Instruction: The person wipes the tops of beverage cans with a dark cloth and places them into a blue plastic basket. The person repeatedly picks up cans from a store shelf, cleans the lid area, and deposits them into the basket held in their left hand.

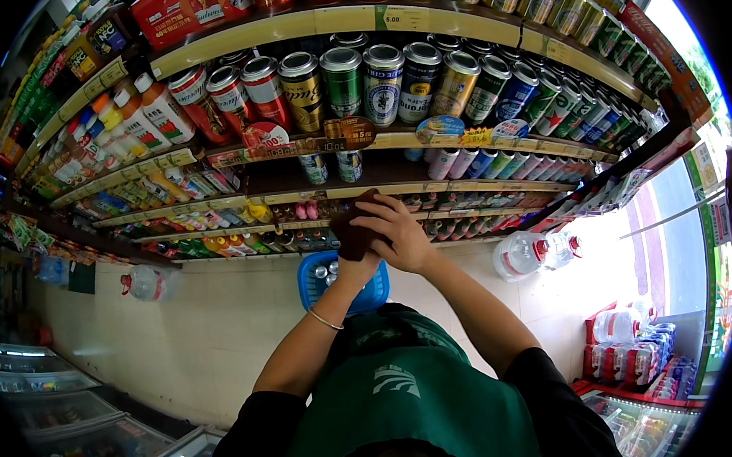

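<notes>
Both my hands meet in front of the lower shelves, at a dark brown cloth (351, 236). My left hand (361, 269) is below, closed on the cloth, which covers most of its fingers. From the right, my right hand (404, 240) presses bent fingers onto the same cloth. Whether anything is wrapped inside it is hidden. Below my hands, a blue plastic basket (306, 287) holds several cans (322, 271). Just above the cloth, two blue-and-white cans (349, 167) stand on a shelf with bare space around them.
Full rows of drink cans (385, 81) fill the upper shelf, with bottles (158, 111) to the left. Large water jugs stand on the floor at left (145, 283) and right (522, 255). Glass-topped freezers (94, 442) line the lower left; packed drinks (621, 362) are stacked at right.
</notes>
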Demonstrator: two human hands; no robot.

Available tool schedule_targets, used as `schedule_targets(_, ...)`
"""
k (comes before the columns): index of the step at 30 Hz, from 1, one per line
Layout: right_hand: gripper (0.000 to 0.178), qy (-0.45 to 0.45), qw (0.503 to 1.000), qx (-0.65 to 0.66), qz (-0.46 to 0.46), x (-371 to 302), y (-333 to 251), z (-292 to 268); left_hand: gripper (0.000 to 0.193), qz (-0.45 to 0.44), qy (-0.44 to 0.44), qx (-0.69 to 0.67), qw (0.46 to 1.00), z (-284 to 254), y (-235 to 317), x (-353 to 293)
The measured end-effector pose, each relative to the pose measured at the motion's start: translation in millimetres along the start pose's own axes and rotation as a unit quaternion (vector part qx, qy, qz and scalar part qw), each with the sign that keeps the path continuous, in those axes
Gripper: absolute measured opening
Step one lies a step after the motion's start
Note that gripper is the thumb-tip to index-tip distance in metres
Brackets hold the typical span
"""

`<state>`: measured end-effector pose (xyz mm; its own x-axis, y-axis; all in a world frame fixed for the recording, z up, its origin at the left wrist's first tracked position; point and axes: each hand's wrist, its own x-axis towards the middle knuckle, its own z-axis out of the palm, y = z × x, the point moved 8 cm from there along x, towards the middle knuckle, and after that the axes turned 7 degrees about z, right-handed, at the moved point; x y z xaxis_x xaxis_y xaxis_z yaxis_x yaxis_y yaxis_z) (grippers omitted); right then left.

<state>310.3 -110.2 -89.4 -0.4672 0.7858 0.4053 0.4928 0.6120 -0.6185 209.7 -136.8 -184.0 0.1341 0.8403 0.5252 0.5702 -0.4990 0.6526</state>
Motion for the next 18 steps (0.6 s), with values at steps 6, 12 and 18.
schedule_targets(6, 0.04, 0.029, 0.643, 0.629, 0.435, -26.5, 109.7, 34.7, 0.063, -0.187, -0.035, -0.188, 0.964, -14.5, 19.1, 26.2)
schedule_targets(12, 0.047, -0.019, 0.974, 0.225, 0.014, -5.3, 23.6, 5.7, 0.045, -0.258, -0.01, -0.36, 0.896, -13.1, -6.5, 35.2)
schedule_targets(18, 0.071, 0.005, 0.998, 0.045, 0.039, -58.8, 18.2, 30.1, 0.031, -0.377, 0.049, -0.488, 0.786, -13.6, -37.2, 29.3)
